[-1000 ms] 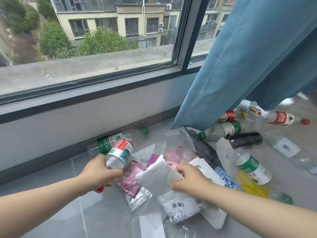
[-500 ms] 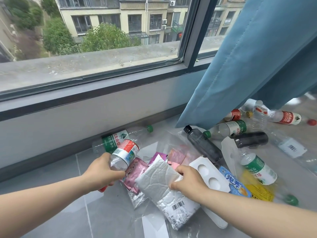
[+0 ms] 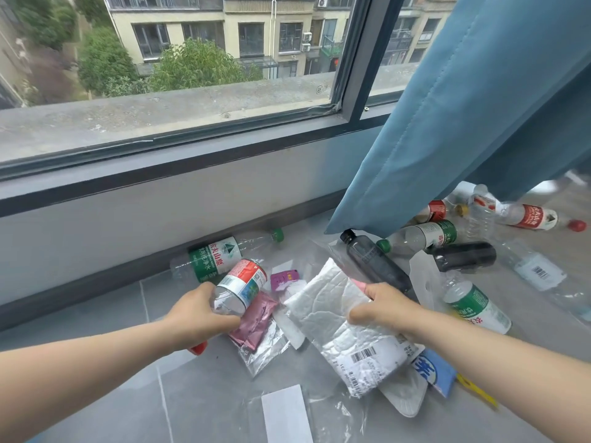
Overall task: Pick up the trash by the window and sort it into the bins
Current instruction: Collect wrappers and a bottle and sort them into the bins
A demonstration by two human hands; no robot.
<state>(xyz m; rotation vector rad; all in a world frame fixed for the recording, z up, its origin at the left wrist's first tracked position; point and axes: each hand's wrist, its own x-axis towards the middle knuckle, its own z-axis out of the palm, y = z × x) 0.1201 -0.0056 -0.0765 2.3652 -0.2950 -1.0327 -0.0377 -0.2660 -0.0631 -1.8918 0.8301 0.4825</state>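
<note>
Landmark: the white padded mailer [image 3: 332, 321], lying slantwise over the litter on the floor [image 3: 112, 394] below the window.
Left hand [image 3: 198, 318]: just left of the mailer, fingers wrapped round a clear bottle [image 3: 241, 287] with a red and white label; its red cap pokes out under the wrist.
Right hand [image 3: 383, 310]: on the mailer's right edge, thumb on top and fingers curled beneath, pinching it; whether clear film is caught in the same pinch I cannot tell.
Other trash: a pink wrapper [image 3: 256, 321] touching the mailer's left side, a green-label bottle [image 3: 214, 259] beyond it by the wall, a dark bottle [image 3: 374, 266] just past its far corner, more bottles to its right under the curtain [image 3: 463, 123].
Step in hand: probably lifting one item in each hand.
Doing it well: raise the mailer straight up so loose film and wrappers slide off rather than trail; hold the thin bottle mid-body, not crushing it.
Bins: not in view.
</note>
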